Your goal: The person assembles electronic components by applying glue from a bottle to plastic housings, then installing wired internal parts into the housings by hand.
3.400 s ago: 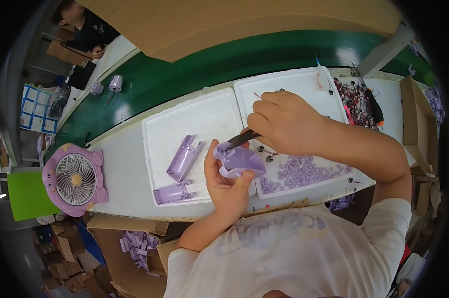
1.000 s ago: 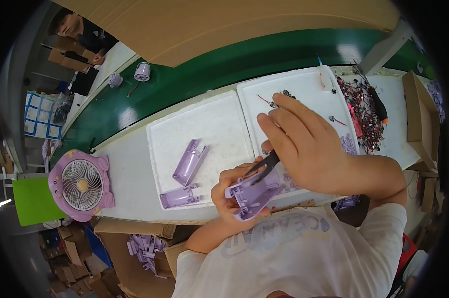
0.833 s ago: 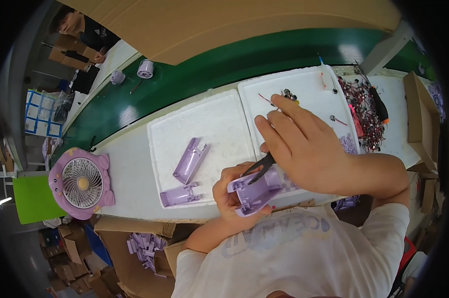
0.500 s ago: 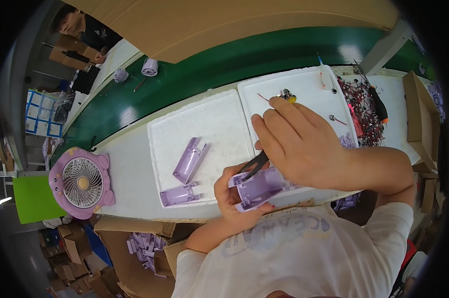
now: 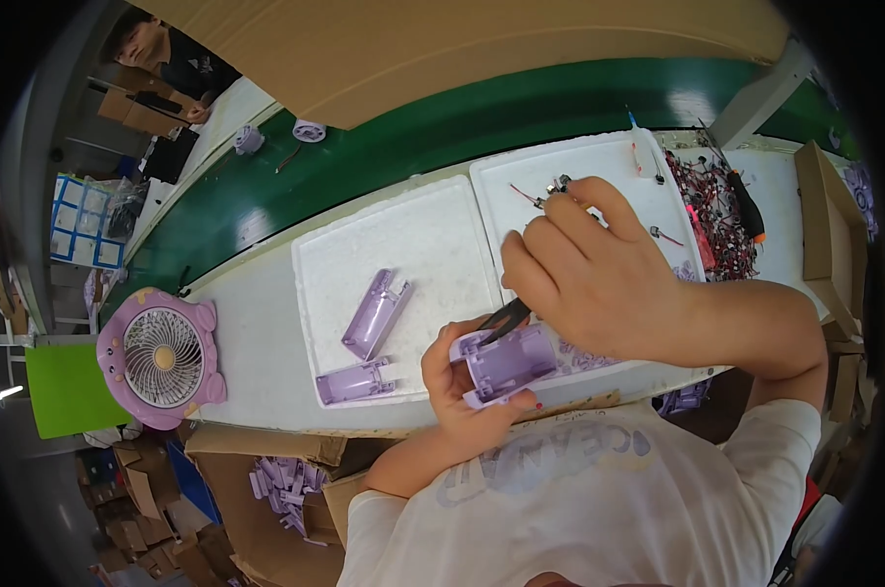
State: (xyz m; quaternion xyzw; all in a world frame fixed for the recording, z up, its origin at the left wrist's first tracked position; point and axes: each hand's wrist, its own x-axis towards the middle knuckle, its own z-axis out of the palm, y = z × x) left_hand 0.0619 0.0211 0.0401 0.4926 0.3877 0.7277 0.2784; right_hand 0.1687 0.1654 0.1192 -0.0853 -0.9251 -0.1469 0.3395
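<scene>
My left hand (image 5: 452, 391) is wrapped round a light purple plastic housing (image 5: 511, 366), its hollow side facing up. My right hand (image 5: 599, 264) is closed on a black narrow-tipped tool (image 5: 506, 321), whose grip is hidden under the palm. The tool's tip reaches into the housing's left end, near my left fingers. What the tip touches is too small to make out. Two similar purple housings, one slanted (image 5: 376, 313) and one nearer me (image 5: 354, 382), lie on the left white foam tray (image 5: 433, 220). Beyond my right fingers are small wired parts (image 5: 558, 184).
A purple fan (image 5: 162, 357) stands at the left. Right are a heap of wired components (image 5: 721, 235), a screwdriver (image 5: 746, 205) and a cardboard box (image 5: 829, 235). Behind runs a green conveyor belt (image 5: 403, 122) carrying purple parts. A co-worker (image 5: 183, 64) is at far left.
My right hand has shifted slightly right, its knuckles more bent, with the tool tip still inside the housing. The purple parts on the green belt have moved right.
</scene>
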